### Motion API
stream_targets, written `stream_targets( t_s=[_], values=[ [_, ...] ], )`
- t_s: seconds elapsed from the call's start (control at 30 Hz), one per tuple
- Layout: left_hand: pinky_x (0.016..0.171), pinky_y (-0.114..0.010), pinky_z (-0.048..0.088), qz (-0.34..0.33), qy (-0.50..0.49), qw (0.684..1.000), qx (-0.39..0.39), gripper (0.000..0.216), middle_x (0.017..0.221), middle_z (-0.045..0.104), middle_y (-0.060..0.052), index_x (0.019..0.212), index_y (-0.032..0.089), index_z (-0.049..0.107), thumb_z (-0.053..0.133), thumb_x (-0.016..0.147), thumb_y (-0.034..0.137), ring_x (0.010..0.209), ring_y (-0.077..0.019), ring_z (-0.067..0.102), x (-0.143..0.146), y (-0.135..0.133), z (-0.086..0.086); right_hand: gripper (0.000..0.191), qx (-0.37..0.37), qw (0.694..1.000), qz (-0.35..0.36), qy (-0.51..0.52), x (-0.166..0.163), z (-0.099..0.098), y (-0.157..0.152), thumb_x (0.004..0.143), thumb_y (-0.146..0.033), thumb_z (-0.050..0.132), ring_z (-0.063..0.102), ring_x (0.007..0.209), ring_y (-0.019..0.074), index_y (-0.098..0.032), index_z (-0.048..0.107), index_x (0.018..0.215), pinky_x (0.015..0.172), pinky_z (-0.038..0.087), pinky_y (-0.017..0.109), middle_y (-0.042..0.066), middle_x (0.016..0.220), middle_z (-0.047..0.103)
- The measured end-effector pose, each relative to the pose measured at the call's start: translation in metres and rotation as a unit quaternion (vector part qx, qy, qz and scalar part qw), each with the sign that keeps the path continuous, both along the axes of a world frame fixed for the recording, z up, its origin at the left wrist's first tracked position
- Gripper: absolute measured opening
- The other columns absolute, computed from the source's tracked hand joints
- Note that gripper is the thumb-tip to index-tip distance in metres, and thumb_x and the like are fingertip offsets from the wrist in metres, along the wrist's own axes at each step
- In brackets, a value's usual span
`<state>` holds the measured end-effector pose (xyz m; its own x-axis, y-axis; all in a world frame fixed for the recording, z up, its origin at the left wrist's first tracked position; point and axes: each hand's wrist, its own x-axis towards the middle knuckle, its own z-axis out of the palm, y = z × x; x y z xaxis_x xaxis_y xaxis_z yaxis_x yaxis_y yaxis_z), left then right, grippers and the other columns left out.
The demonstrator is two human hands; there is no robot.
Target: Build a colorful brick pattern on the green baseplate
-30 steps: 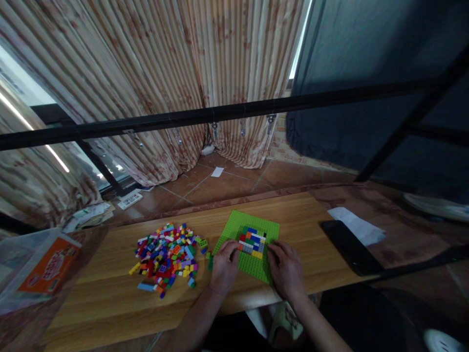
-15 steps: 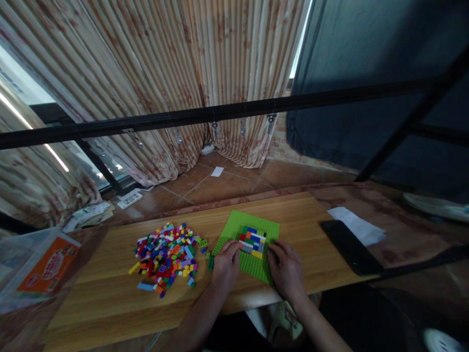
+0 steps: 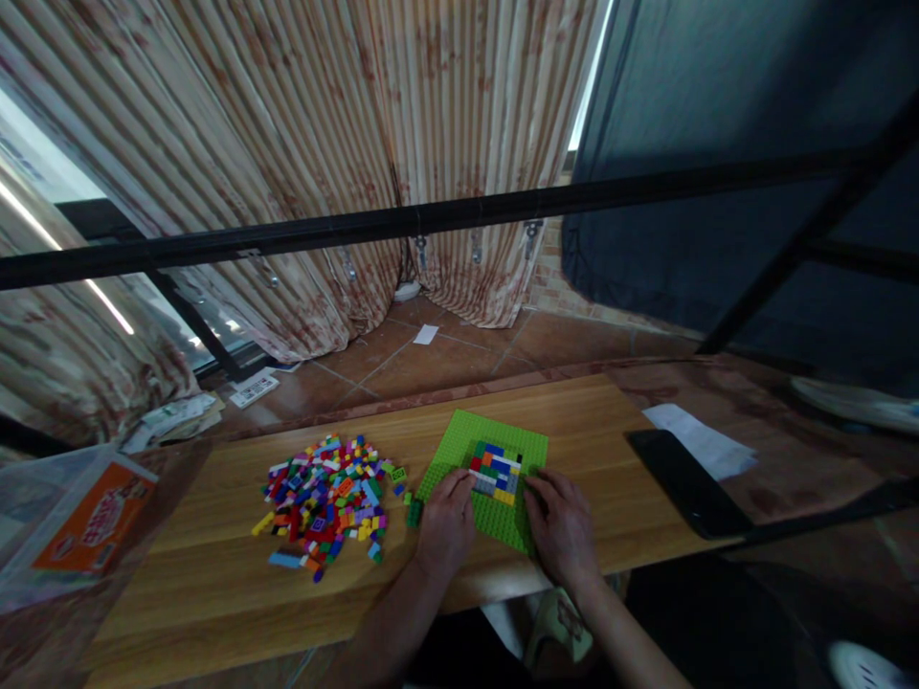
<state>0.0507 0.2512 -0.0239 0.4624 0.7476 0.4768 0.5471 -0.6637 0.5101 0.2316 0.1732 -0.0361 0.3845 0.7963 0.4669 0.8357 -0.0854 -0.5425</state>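
Note:
A bright green studded baseplate (image 3: 452, 445) lies at an angle on the wooden table. Near its middle sits a patch of toy bricks (image 3: 497, 471) in red, blue, white, grey, yellow, orange and green. My left hand (image 3: 446, 522) reaches over the plate's left part, fingertips pinched together at the patch's left edge; what they hold, if anything, is too small to make out. At the plate's right edge, my right hand (image 3: 562, 526) has its thumb and curled fingers gripping the rim. Loose toy bricks (image 3: 326, 498) form a heap left of the plate.
A dark green brick (image 3: 414, 513) lies beside my left hand. To the right are a black phone-like slab (image 3: 685, 483) and white paper (image 3: 700, 442). A clear plastic box (image 3: 64, 526) with an orange label stands left of the table (image 3: 215, 593). A black rail (image 3: 459, 212) crosses beyond.
My left hand has shifted very slightly to the right at the brick patch. The orange bit at its fingertips no longer shows. My right hand stays at the plate's edge.

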Motion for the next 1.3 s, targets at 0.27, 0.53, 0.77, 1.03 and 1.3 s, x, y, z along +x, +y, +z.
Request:
stream_targets(
  t_s=[0.27, 0.53, 0.77, 1.03, 1.3],
  values=[
    [0.098, -0.04, 0.055, 0.0, 0.029, 0.999, 0.034, 0.038, 0.117, 0.066, -0.011, 0.115, 0.017, 0.064, 0.043, 0.087, 0.003, 0.111, -0.0218, 0.062, 0.001, 0.0, -0.001, 0.029, -0.011, 1.0, -0.004, -0.008, -0.001, 0.001, 0.0, 0.091, -0.032, 0.047, 0.056, 0.107, 0.027, -0.019, 0.07, 0.103, 0.09, 0.048, 0.046, 0.013, 0.116, 0.063],
    [0.096, -0.041, 0.056, 0.004, 0.077, 0.995, 0.058, 0.044, 0.117, 0.064, -0.01, 0.118, 0.02, 0.061, 0.043, 0.083, 0.001, 0.108, -0.0219, 0.062, 0.001, -0.002, 0.002, 0.029, -0.015, 1.0, -0.001, -0.012, -0.002, 0.0, -0.001, 0.092, -0.031, 0.047, 0.057, 0.106, 0.0266, -0.02, 0.069, 0.105, 0.089, 0.048, 0.046, 0.013, 0.115, 0.063],
    [0.096, -0.041, 0.055, 0.0, 0.098, 0.994, 0.055, 0.046, 0.119, 0.063, -0.011, 0.118, 0.02, 0.06, 0.043, 0.08, -0.001, 0.11, -0.0241, 0.06, 0.001, -0.002, -0.002, 0.028, -0.021, 0.999, -0.007, -0.025, -0.003, 0.002, -0.001, 0.092, -0.03, 0.047, 0.056, 0.107, 0.0272, -0.02, 0.069, 0.105, 0.09, 0.048, 0.046, 0.013, 0.116, 0.063],
    [0.097, -0.04, 0.053, -0.013, 0.058, 0.998, 0.031, 0.038, 0.118, 0.063, -0.012, 0.117, 0.017, 0.061, 0.041, 0.086, 0.004, 0.11, -0.0227, 0.061, -0.002, 0.0, 0.004, 0.029, -0.028, 0.999, -0.005, -0.031, -0.003, 0.004, -0.001, 0.092, -0.031, 0.046, 0.056, 0.106, 0.0269, -0.018, 0.069, 0.105, 0.089, 0.048, 0.046, 0.013, 0.116, 0.062],
    [0.091, -0.038, 0.055, 0.002, -0.077, 0.991, -0.108, 0.026, 0.105, 0.07, -0.007, 0.11, 0.019, 0.061, 0.048, 0.089, 0.011, 0.099, -0.0196, 0.066, -0.002, 0.007, 0.013, 0.03, -0.029, 0.999, -0.01, -0.03, -0.003, 0.003, -0.001, 0.093, -0.032, 0.046, 0.055, 0.106, 0.0268, -0.018, 0.07, 0.104, 0.09, 0.047, 0.045, 0.013, 0.117, 0.062]
  ],
)
